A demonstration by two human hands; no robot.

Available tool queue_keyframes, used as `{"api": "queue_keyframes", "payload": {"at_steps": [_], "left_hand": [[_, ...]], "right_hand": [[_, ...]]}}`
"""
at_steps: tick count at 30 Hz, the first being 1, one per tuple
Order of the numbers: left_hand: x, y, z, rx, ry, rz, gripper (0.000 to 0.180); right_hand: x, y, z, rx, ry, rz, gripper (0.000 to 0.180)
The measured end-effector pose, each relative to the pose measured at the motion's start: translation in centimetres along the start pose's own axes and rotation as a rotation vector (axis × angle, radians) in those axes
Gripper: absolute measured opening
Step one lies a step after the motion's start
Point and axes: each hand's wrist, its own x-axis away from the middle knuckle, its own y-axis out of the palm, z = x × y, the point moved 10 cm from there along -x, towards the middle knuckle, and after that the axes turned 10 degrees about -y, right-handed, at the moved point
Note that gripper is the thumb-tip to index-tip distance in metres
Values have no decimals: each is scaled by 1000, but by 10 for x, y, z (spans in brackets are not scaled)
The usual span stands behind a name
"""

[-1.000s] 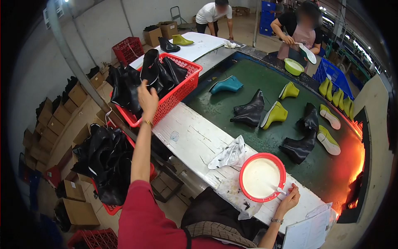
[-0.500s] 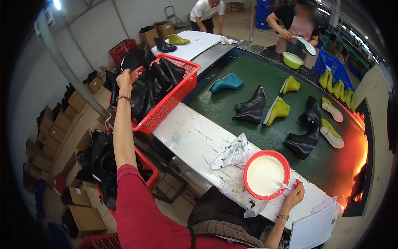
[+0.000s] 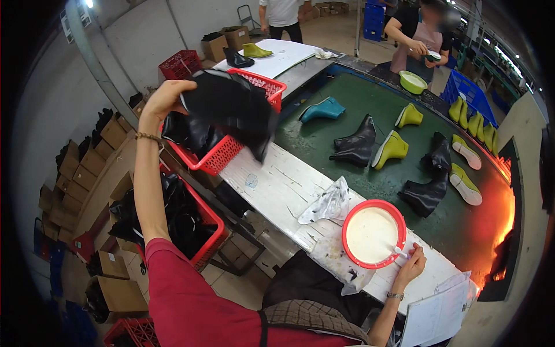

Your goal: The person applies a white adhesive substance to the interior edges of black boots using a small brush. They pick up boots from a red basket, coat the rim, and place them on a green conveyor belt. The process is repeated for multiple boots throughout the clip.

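My left hand (image 3: 163,99) is raised and grips a black boot upper (image 3: 234,110), held in the air above the red basket (image 3: 222,156) of black uppers at the left end of the white workbench (image 3: 283,185). My right hand (image 3: 411,267) rests at the near rim of a red bowl (image 3: 346,243) of white glue and holds a small white brush (image 3: 399,251) that lies in the glue. A crumpled rag (image 3: 326,203) lies just left of the bowl.
A green conveyor (image 3: 370,173) carries black, teal and yellow-green boot uppers on lasts. Two other people stand at its far end. A second red basket (image 3: 211,231) of black uppers sits below the bench. Cardboard boxes (image 3: 75,191) line the left. A clipboard (image 3: 433,315) lies near right.
My left hand has lifted a black upper out of the red basket and swung it up and rightward. My right hand has stayed at the bowl.
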Motion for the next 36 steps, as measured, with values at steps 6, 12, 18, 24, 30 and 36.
{"api": "queue_keyframes", "payload": {"at_steps": [6,12,18,24,30,36], "left_hand": [[-9,164,-16,-902,404,169,38],[-31,296,-135,-445,228,-70,90],[-6,315,-179,-507,326,-99,114],[66,270,-120,-289,261,-44,39],[150,310,-93,-26,-13,-414,24],[180,347,-92,-35,-103,-690,19]], "right_hand": [[-4,8,-27,-3,-182,-49,38],[-6,0,-27,121,42,-186,45],[-15,-20,-85,216,-82,-376,20],[-15,5,-142,366,-280,-518,19],[-12,4,-169,599,-542,-493,16],[-33,-8,-152,92,-171,-477,13]]}}
